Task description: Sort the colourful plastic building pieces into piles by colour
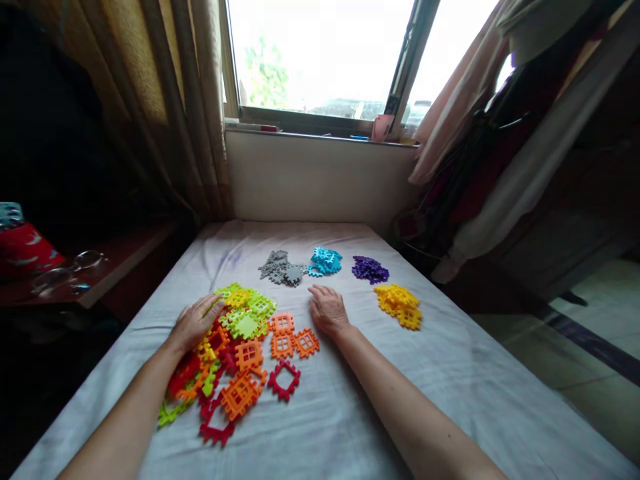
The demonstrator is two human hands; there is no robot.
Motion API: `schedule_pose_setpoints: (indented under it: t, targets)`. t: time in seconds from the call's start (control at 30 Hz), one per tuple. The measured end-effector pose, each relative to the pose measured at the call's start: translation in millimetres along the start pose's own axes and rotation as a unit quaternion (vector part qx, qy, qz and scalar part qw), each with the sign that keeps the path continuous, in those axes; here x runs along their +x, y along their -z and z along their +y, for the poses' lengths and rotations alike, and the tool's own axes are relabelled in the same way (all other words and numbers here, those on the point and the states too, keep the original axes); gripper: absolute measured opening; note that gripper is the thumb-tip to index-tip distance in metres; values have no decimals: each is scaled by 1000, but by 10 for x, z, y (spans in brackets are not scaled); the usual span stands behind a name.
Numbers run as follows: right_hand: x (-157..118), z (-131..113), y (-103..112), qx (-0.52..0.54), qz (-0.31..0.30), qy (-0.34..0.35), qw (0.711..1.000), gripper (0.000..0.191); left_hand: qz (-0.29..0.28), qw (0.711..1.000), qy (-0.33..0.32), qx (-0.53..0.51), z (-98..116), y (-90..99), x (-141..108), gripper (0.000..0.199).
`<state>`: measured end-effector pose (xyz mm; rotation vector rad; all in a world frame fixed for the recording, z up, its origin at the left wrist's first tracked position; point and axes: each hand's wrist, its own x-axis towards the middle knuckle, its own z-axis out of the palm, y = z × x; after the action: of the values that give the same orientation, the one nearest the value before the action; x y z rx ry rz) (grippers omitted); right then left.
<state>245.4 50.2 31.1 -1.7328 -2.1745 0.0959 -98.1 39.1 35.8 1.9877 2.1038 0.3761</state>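
Observation:
My left hand rests with fingers stretched at the left edge of a mixed pile of interlocking plastic pieces. Lime-green pieces lie just right of its fingertips, and red and orange window-shaped pieces spread nearer to me. My right hand lies palm down on the sheet, fingers loosely extended, and I see nothing in it. To its left are a few loose orange pieces and a red frame piece. Beyond it sit a grey heap and a light-blue heap.
A purple heap and a yellow heap lie to the right on the pale sheet. Glasses and a red patterned container stand on a side table at left. Clothes hang at right; a pink cup is on the windowsill.

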Motion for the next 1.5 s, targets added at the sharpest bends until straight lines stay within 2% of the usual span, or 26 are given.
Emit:
schedule_pose_setpoints:
  t: [0.1, 0.17, 0.27, 0.33, 0.4, 0.53, 0.67, 0.77, 0.87, 0.93, 1.03, 1.1, 1.17, 1.27, 1.33, 1.43, 1.5]
  targets:
    - [255, 35, 12, -15, -33, 0, 999, 45, 31, 998, -17, -51, 2, -66, -26, 69]
    - [376, 38, -4, -19, -49, -28, 998, 44, 49, 996, -21, -67, 0, -121, -26, 66]
    - [372, 21, -52, -2, -33, -91, 995, 44, 94, 992, -2, -80, 44, -237, -2, 57]
    - [233, -8, -96, 37, -7, -91, 995, 44, 137, 983, 5, -119, 99, -322, 32, 51]
    - [18, -60, -146, 89, 15, -59, 994, 41, 175, 967, 2, -186, 158, -393, 70, 48]
    - [-411, -202, -224, 169, 41, 13, 985, 36, 209, 939, 21, -272, 282, -468, 105, 57]
    - [-658, -291, -193, 194, 66, 29, 978, 38, 218, 932, 38, -287, 351, -404, 20, 66]
    - [-840, -309, -138, 178, 73, 35, 981, 43, 201, 935, 17, -292, 252, -271, -171, 67]
    - [-1061, -335, -112, 128, 47, 101, 986, 63, 149, 954, -24, -259, 68, -192, -511, 76]
    - [-1170, -363, -105, 93, 28, 130, 987, 76, 88, 981, -67, -160, -3, -228, -797, 92]
    - [-1222, -396, -99, 69, 31, 120, 990, 72, 45, 992, -115, -14, 87, -388, -1192, 104]
    - [-1208, -398, -103, 72, 55, 97, 991, 62, 47, 990, -129, 33, 272, -494, -1352, 105]
    - [-1188, -376, -118, 86, 87, 74, 990, 52, 60, 992, -101, 41, 496, -549, -1412, 95]
    - [-1170, -307, -160, 124, 131, 37, 983, 32, 101, 993, -54, 40, 753, -542, -1403, 75]
    - [-1161, -253, -190, 156, 150, 10, 976, 26, 134, 989, -52, 37, 820, -514, -1402, 67]
    - [-1145, -200, -221, 197, 158, -13, 968, 24, 164, 981, -103, 28, 811, -477, -1456, 64]
    - [-1143, -191, -224, 210, 154, -14, 966, 23, 142, 974, -174, 29, 791, -460, -1507, 67]
